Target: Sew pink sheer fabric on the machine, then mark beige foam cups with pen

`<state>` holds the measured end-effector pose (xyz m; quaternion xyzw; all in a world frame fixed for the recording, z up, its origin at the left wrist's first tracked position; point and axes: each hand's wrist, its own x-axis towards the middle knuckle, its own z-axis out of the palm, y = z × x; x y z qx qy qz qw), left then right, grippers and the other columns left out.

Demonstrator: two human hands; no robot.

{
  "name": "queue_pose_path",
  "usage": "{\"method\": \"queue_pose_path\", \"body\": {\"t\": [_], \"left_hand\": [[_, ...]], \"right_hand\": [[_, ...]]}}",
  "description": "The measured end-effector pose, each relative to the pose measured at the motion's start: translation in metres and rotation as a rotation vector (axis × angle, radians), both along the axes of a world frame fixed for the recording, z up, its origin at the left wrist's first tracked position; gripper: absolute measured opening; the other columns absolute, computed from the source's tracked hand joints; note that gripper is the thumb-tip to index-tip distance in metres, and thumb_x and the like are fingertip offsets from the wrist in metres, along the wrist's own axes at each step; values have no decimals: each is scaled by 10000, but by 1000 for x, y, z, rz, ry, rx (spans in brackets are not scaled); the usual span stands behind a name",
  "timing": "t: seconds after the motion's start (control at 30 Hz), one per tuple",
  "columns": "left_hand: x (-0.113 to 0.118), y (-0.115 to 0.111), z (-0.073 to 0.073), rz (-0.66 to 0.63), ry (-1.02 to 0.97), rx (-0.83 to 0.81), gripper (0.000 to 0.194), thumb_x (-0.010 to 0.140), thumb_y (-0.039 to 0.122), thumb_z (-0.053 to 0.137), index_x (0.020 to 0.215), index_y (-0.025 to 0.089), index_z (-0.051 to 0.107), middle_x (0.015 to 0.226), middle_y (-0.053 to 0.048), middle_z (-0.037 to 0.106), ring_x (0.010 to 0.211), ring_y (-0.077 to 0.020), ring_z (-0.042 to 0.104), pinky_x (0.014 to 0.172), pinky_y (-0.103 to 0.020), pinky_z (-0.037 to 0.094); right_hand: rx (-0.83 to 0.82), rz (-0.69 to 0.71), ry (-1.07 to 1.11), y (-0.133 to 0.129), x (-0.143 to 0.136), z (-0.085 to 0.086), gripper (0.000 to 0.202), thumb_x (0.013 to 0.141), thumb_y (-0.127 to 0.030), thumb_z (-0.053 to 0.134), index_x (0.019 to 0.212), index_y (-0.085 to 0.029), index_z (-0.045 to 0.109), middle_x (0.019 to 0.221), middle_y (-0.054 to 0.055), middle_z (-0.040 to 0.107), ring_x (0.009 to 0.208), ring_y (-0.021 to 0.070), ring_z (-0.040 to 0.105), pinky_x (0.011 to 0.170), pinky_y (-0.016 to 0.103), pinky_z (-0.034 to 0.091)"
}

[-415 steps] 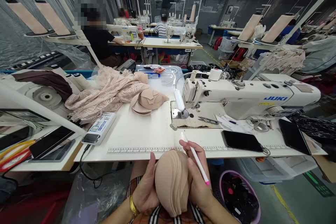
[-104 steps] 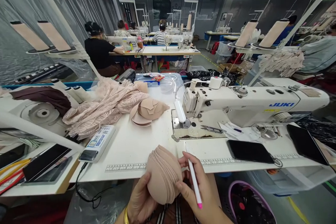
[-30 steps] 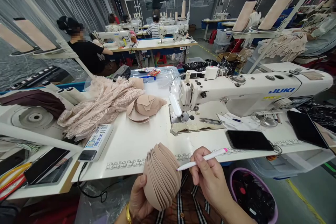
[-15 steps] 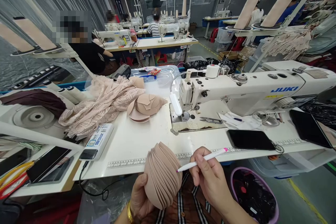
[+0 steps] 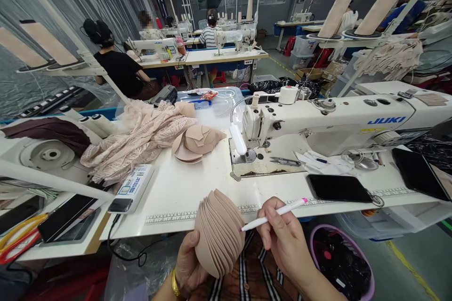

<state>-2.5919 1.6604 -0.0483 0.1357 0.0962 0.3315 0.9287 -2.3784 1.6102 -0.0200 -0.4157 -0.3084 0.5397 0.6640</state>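
Observation:
Below the table's front edge, my left hand (image 5: 189,261) grips a fanned stack of beige fabric cup pieces (image 5: 218,235) by its lower left side. My right hand (image 5: 282,230) pinches a white marker pen (image 5: 271,215) with a pink end. The pen's tip points left and meets, or nearly meets, the right edge of the stack. Further back on the table lies another pile of beige cup pieces (image 5: 198,143), apart from both hands. A printed ruler strip (image 5: 169,217) runs along the table edge behind the stack.
A white sewing machine (image 5: 328,120) stands at the right, with thread snips (image 5: 285,162) on its bed. A black phone (image 5: 339,188) lies in front of it. Beige lace fabric (image 5: 137,138) and a white box-shaped device (image 5: 133,187) are at the left. A purple basket (image 5: 314,244) sits below right.
Both hands keep their holds, and the pen tip stays at the stack's right edge. The whole view has shifted very slightly. A person in the background at left has turned their head.

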Motion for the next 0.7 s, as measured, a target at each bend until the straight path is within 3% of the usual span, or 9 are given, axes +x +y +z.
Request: {"method": "queue_pose_path", "body": {"t": [0.3,0.53,0.7], "left_hand": [[2,1,-1,42,56,-11,408,902,326,806,1296,231,762,1186,-67,817,1099,-254,769,1054,-371,591],[3,0,-5,9,80,31,693,893,408,798,1516,207,572,1291,-126,772,1204,-329,723,1136,-492,516],[4,0,-2,51,94,22,727,886,375,812,1541,216,539,1213,-108,804,1241,-336,704,1173,-505,479]], "right_hand": [[8,31,-38,-3,-2,-2,349,1100,-483,544,874,-218,578,508,-63,560,487,106,403,568,263,322],[11,20,-9,-2,-1,8,372,1078,-514,564,858,-215,589,474,-67,526,464,108,378,541,261,304],[-35,18,-118,0,-2,14,385,1070,-541,565,871,-213,600,500,-49,551,489,123,416,561,271,336]]}}
